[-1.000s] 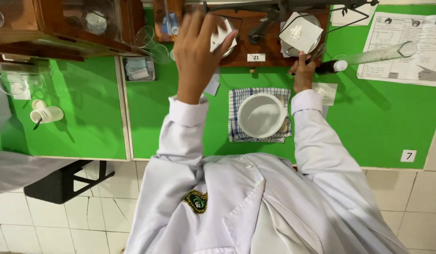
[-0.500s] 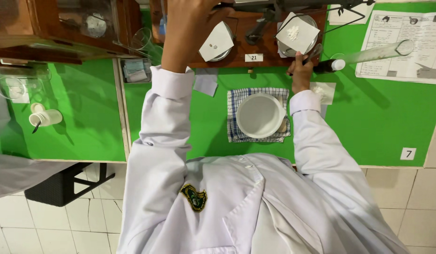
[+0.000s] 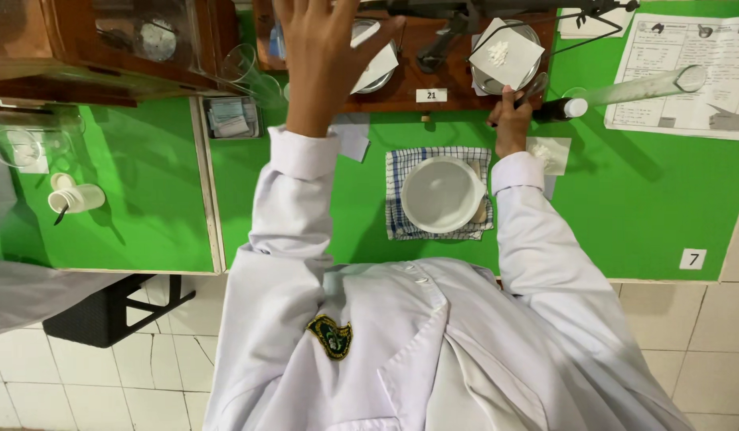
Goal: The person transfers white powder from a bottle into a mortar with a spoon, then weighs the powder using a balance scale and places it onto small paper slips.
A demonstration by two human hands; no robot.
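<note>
Left hand (image 3: 326, 56) spread wide above balance pan (image 3: 369, 68), right hand (image 3: 511, 120) gripping spatula (image 3: 535, 86) beside papered pan (image 3: 505, 54)

The left hand (image 3: 326, 56) loses its fingertips to the top edge and covers most of the left pan's paper (image 3: 377, 62); the right hand (image 3: 509, 120) hides its grip on the spatula (image 3: 537, 86).
</note>
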